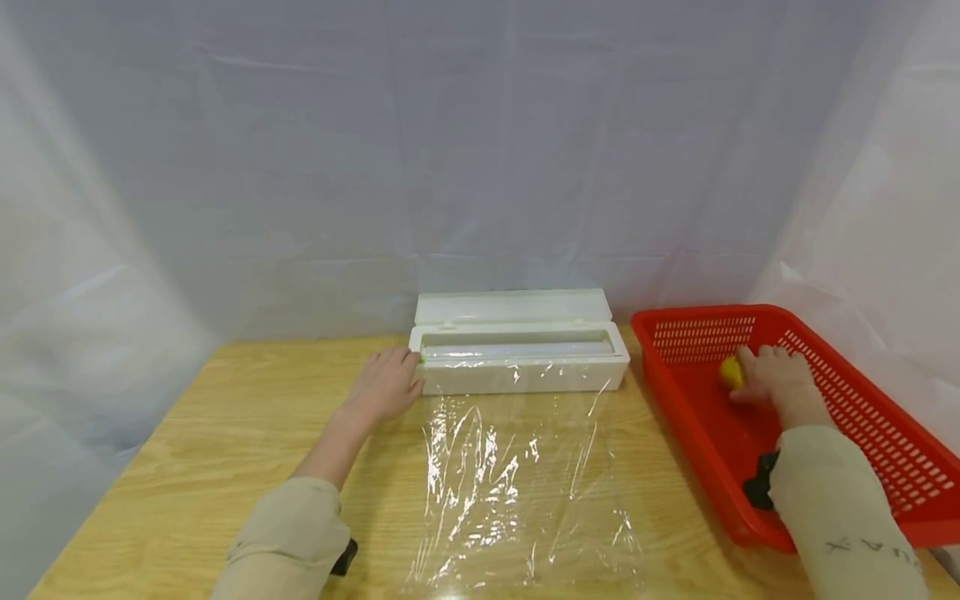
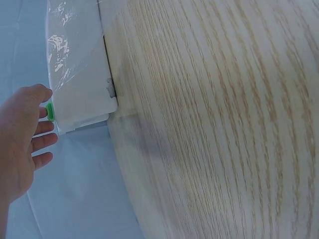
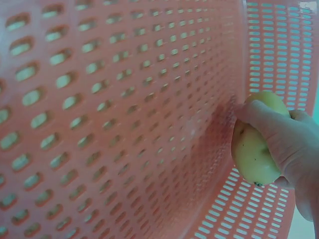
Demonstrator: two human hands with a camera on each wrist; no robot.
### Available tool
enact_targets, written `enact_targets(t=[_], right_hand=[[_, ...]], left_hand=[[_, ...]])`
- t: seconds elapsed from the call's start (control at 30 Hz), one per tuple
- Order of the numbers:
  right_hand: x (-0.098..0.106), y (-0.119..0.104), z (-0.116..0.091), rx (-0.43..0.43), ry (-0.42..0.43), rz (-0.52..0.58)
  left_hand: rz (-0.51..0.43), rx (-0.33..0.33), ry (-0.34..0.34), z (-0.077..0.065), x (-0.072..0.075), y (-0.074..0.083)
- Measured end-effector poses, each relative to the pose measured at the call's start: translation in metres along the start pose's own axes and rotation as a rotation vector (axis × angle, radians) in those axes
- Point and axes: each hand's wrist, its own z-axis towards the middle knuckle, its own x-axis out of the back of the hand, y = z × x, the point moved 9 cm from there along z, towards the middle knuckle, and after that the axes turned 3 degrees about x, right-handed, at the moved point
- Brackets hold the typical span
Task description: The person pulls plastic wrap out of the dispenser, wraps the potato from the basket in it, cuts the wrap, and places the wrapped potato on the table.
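Note:
My left hand point(image 1: 386, 383) rests at the left end of a white cling film dispenser point(image 1: 525, 377). In the left wrist view, its fingertips are right at a green slider point(image 2: 50, 112) on the dispenser's edge, the other fingers loosely extended. A sheet of clear cling film point(image 1: 517, 492) runs from the dispenser's front toward me over the table. On the right, my right hand point(image 1: 776, 379) is inside a red plastic basket point(image 1: 686, 425). It grips a yellow oval fruit point(image 3: 251, 154) with a dark spot at one end, the thumb across its near side.
The dispenser's lid point(image 1: 513, 307) stands raised at the back, with a film roll point(image 1: 517, 350) showing inside. Basket and dispenser stand on a wooden table point(image 1: 247, 417). Pale sheeting point(image 1: 480, 150) hangs behind and at both sides.

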Motion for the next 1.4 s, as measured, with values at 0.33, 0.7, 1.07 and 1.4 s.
enact_targets(t=[0.33,0.7,1.07,1.4], right_hand=[[0.022,0.006,-0.002,-0.007,0.043,-0.002],[0.048,0.013,-0.008,-0.001,0.064,-0.047],[0.071,0.013,-0.012,0.006,0.086,-0.077],[0.098,-0.009,-0.015,0.050,0.193,-0.182]], left_hand=[[0.000,-0.004,-0.002,0.000,0.000,0.001],[-0.030,-0.002,-0.031,0.003,-0.002,0.002],[-0.001,-0.015,-0.024,0.005,-0.002,0.002],[-0.016,0.003,-0.033,0.001,-0.003,-0.002]])
